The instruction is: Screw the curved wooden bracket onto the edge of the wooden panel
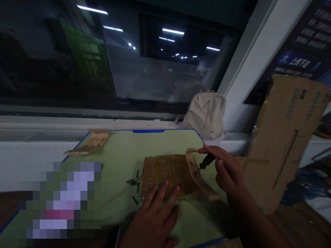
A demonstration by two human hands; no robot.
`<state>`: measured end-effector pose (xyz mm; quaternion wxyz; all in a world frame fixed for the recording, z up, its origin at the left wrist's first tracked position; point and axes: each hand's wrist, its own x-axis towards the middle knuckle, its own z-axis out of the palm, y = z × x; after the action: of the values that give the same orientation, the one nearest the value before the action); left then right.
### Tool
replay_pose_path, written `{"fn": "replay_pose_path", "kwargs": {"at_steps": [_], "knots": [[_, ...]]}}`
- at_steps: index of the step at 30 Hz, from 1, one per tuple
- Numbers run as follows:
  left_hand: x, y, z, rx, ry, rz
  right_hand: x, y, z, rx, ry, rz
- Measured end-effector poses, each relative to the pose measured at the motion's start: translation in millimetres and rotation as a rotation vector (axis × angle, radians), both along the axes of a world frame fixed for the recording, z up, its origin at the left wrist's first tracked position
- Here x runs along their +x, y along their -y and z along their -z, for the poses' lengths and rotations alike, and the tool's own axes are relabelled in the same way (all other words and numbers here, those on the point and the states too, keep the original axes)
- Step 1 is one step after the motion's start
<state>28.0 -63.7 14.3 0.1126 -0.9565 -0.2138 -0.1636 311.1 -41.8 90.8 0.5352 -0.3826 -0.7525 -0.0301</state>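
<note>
While left fingers (160, 195) touch brown slab (165, 167) | screwdriver (206, 161) between right fingers (218, 152)

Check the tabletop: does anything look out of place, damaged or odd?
Yes: the far-left curved wooden piece overhangs the left edge of the table, so it might get knocked off. Dark screws lie scattered beside the brown block, whose surface looks pitted. The lower left is pixelated.

Dark screws (132, 182) and a brown slab (165, 168) lie lower center on a green table (126, 143), a curved wooden piece (96, 140) at left.
</note>
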Motion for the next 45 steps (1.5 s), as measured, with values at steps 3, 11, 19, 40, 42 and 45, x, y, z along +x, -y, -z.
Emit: {"fn": "replay_pose_path", "kwargs": {"at_steps": [3,11,19,40,42,45], "knots": [[-0.5,-1.2,1.8,0.053,0.012,0.001,-7.7,-4.6,1.3,-0.080,-0.082,-0.103],[-3.1,-11.2,8.5,0.126,0.003,0.048,1.6,-10.5,11.2,0.048,-0.050,0.255],[0.4,-6.4,4.1,0.086,-0.001,0.006,-6.0,-3.0,8.6,-0.372,-0.271,-0.343],[0.3,-14.8,6.5,0.218,0.076,0.056,-4.6,-9.6,7.0,-0.136,-0.329,0.100],[0.0,-17.1,9.1,0.238,0.084,0.071,-0.5,-12.2,9.8,-0.087,-0.239,0.295],[-0.1,-18.7,11.7,0.265,0.105,0.103,2.6,-12.1,7.7,-0.139,-0.083,0.337]]}}
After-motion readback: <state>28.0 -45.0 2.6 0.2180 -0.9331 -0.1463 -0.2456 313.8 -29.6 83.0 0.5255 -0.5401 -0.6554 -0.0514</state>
